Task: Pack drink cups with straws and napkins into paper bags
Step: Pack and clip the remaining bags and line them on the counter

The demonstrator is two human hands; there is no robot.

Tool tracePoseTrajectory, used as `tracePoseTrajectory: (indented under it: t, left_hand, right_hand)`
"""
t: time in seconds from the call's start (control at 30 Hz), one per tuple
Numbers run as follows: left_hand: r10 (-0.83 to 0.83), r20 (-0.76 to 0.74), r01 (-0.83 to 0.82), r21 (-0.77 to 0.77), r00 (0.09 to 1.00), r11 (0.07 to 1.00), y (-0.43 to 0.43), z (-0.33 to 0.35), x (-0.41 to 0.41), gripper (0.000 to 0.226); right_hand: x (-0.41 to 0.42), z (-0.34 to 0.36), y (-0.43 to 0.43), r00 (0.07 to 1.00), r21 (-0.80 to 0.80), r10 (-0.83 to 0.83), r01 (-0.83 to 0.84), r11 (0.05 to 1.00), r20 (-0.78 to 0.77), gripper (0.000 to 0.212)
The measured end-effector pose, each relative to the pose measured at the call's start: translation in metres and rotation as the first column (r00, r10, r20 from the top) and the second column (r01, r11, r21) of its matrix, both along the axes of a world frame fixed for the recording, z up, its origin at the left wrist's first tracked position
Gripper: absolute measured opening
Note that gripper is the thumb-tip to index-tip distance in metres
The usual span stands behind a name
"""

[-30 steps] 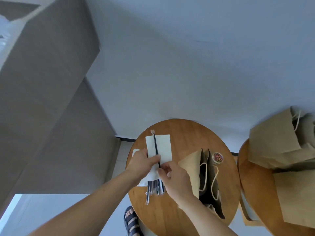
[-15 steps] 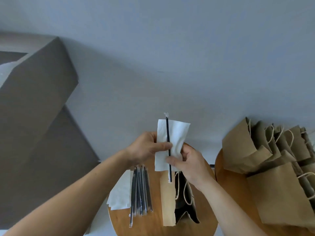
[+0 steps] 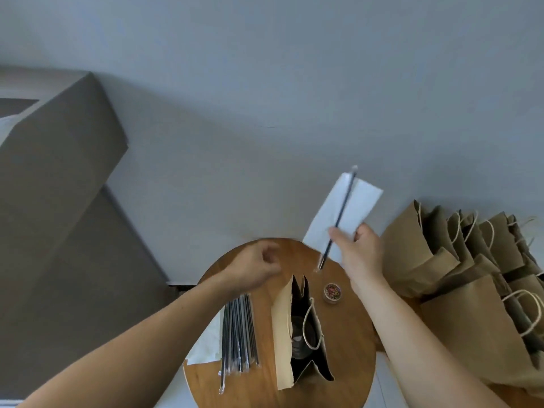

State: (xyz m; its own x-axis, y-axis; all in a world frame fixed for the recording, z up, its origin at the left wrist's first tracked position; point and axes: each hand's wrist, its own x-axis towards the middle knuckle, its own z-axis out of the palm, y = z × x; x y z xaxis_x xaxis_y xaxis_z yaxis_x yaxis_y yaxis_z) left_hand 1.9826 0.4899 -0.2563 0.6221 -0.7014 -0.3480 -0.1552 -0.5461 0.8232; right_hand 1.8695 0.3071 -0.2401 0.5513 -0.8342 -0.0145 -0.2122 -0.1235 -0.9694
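Note:
My right hand (image 3: 359, 248) pinches a white napkin (image 3: 350, 207) with a black wrapped straw (image 3: 341, 213) lying along it, raised above the far right of the round wooden table (image 3: 350, 334). Over the table's far edge hovers my left hand (image 3: 259, 263), its fingers loosely curled and holding nothing. An open brown paper bag (image 3: 282, 334) stands in the table's middle with a dark cup lid (image 3: 300, 334) visible inside. Several wrapped straws (image 3: 238, 334) lie left of the bag, beside a napkin stack (image 3: 206, 346).
A small round tin of coloured paper clips (image 3: 332, 291) sits right of the bag. Several brown paper bags (image 3: 459, 260) crowd a second table on the right. A grey wall and a brown block (image 3: 59, 201) rise behind and to the left.
My left hand has let go of the napkin and straw and dropped toward the table. My right hand has carried both to the right, tilted.

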Motion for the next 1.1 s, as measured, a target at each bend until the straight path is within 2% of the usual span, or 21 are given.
tracePoseTrajectory:
  t: [0.07, 0.13, 0.23, 0.3, 0.37, 0.43, 0.47, 0.53, 0.6, 0.67, 0.73, 0.8, 0.87, 1.0, 1.1]
  left_hand:
    - [-0.209, -0.032, 0.211, 0.239, 0.977, 0.948, 0.005, -0.03, -0.014, 0.08]
    - [-0.338, -0.108, 0.353, 0.39, 0.935, 0.851, 0.005, -0.057, -0.035, 0.095]
    - [-0.326, -0.155, 0.357, 0.525, 0.933, 0.772, -0.002, -0.085, -0.063, 0.098]
    - [-0.29, -0.107, 0.298, 0.567, 0.951, 0.768, -0.006, -0.092, -0.076, 0.078]
    - [-0.224, -0.045, 0.214, 0.527, 0.974, 0.823, -0.008, -0.093, -0.081, 0.049]
    - [-0.127, -0.068, 0.144, 0.453, 0.99, 0.88, -0.006, -0.092, -0.079, 0.031]
    - [-0.075, -0.113, 0.116, 0.416, 0.991, 0.902, -0.003, -0.093, -0.075, 0.028]
    - [0.039, -0.244, 0.058, 0.377, 0.969, 0.924, 0.006, -0.097, -0.068, 0.028]
    - [0.117, -0.327, 0.018, 0.381, 0.938, 0.924, 0.015, -0.104, -0.066, 0.028]
    - [0.144, -0.338, -0.009, 0.373, 0.93, 0.928, 0.02, -0.11, -0.068, 0.025]
    - [0.159, -0.338, -0.034, 0.348, 0.928, 0.937, 0.023, -0.115, -0.071, 0.022]
    - [0.159, -0.354, -0.039, 0.322, 0.922, 0.946, 0.022, -0.114, -0.074, 0.023]
    - [0.133, -0.356, -0.024, 0.295, 0.925, 0.955, 0.021, -0.111, -0.077, 0.025]
    - [0.116, -0.331, -0.012, 0.301, 0.936, 0.954, 0.019, -0.108, -0.08, 0.028]
    - [0.167, -0.263, -0.085, 0.298, 0.95, 0.951, 0.015, -0.105, -0.08, 0.031]
  right_hand:
    - [0.009, -0.004, -0.004, 0.994, 0.033, -0.112, 0.112, 0.993, -0.001, 0.014]
    - [0.018, -0.018, 0.003, 0.991, 0.09, -0.116, 0.121, 0.989, -0.062, 0.013]
    - [0.028, -0.044, 0.024, 0.975, 0.165, -0.052, 0.088, 0.982, -0.215, 0.009]
    - [0.032, -0.06, 0.035, 0.96, 0.247, -0.017, 0.089, 0.965, -0.278, 0.013]
    - [0.032, -0.07, 0.041, 0.951, 0.411, 0.004, 0.129, 0.903, -0.308, 0.015]
    - [0.027, -0.073, 0.04, 0.94, 0.556, 0.016, 0.188, 0.81, -0.341, 0.012]
    - [0.023, -0.074, 0.038, 0.932, 0.582, 0.023, 0.206, 0.787, -0.361, 0.01]
    - [0.014, -0.076, 0.029, 0.915, 0.551, 0.018, 0.226, 0.804, -0.403, 0.01]
    - [0.004, -0.08, 0.02, 0.895, 0.408, 0.02, 0.183, 0.894, -0.445, 0.016]
    - [-0.008, -0.082, 0.02, 0.819, 0.13, 0.103, -0.034, 0.991, -0.564, 0.015]
    - [-0.02, -0.086, 0.027, 0.703, -0.121, 0.154, -0.325, 0.938, -0.695, 0.008]
    - [-0.031, -0.094, 0.04, 0.667, -0.194, 0.216, -0.483, 0.854, -0.713, 0.011]
    - [-0.042, -0.107, 0.053, 0.663, -0.135, 0.301, -0.522, 0.842, -0.686, 0.009]
    - [-0.057, -0.138, 0.069, 0.655, 0.074, 0.358, -0.419, 0.905, -0.666, 0.007]
    - [-0.06, -0.158, 0.067, 0.555, 0.208, 0.43, -0.418, 0.884, -0.712, 0.017]
